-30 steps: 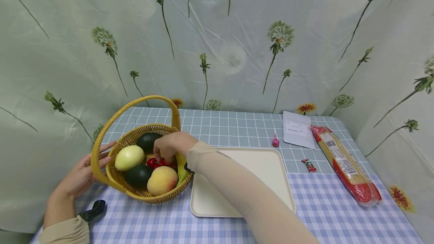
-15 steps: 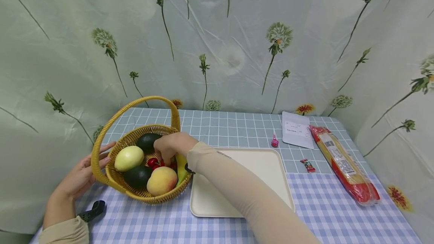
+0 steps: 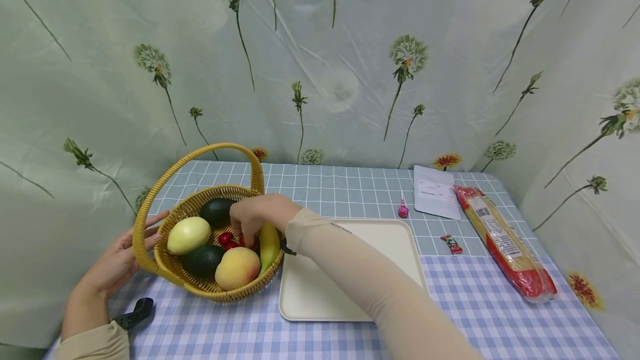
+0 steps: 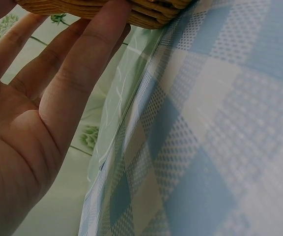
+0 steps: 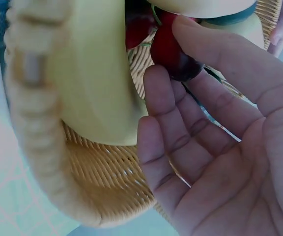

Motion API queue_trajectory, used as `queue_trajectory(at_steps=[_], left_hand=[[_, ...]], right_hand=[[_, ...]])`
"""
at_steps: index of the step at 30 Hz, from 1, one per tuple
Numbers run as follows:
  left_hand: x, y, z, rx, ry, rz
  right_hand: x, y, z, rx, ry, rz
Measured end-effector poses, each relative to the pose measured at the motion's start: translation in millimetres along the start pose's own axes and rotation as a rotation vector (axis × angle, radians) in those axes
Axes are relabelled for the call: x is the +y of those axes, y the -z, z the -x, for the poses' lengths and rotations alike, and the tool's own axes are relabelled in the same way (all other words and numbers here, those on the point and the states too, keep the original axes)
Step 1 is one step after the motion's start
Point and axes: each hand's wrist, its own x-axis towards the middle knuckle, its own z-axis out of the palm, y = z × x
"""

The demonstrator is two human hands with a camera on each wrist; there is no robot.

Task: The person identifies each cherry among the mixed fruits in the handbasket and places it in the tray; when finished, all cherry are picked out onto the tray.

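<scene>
A yellow wicker basket (image 3: 172, 271) with a tall handle holds fruit. My left hand (image 3: 117, 260) lies against its left side; in the left wrist view, the fairly straight fingers (image 4: 75, 73) touch the wicker from outside. My right hand (image 3: 257, 215) reaches down inside the basket. There it pinches a dark red cherry (image 5: 171, 54) between thumb and fingers, as the right wrist view shows. More cherries (image 3: 226, 239) lie around it. A banana (image 3: 269, 246), a peach (image 3: 237, 268), two dark green avocados (image 3: 202, 260) and a pale yellow-green fruit (image 3: 189, 235) surround them.
A cream tray (image 3: 320, 288) stands right of the basket, partly under my right forearm. Farther right lie a pink lollipop (image 3: 403, 210), a small red wrapped candy (image 3: 452, 244), a white packet (image 3: 436, 190) and a long red bread bag (image 3: 502, 240).
The head view has shifted slightly. My right wrist has edged right and shows more of the banana. My left hand stays by the basket.
</scene>
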Motion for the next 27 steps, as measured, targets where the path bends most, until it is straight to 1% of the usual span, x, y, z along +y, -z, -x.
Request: queue_trajectory(at_steps=[5, 16, 21, 24, 27], left_hand=[[0.3, -0.1, -1.4, -0.007, -0.011, 0.013], [1.4, 2.7, -1.2, -0.009, -0.014, 0.028], [0.1, 2.9, -0.6, -0.016, -0.008, 0.034], [-1.3, 2.0, -0.2, -0.014, -0.005, 0.027], [-2.5, 1.5, 0.1, -0.01, -0.002, 0.024]], right_hand=[[8, 0, 8.0, 0.072, 0.079, 0.026], [41, 3, 37.8, 0.169, 0.223, -0.116], [56, 0, 52.8, 0.216, 0.254, -0.158], [66, -4, 61.1, 0.24, 0.261, -0.184], [75, -7, 69.6, 0.26, 0.25, -0.208]])
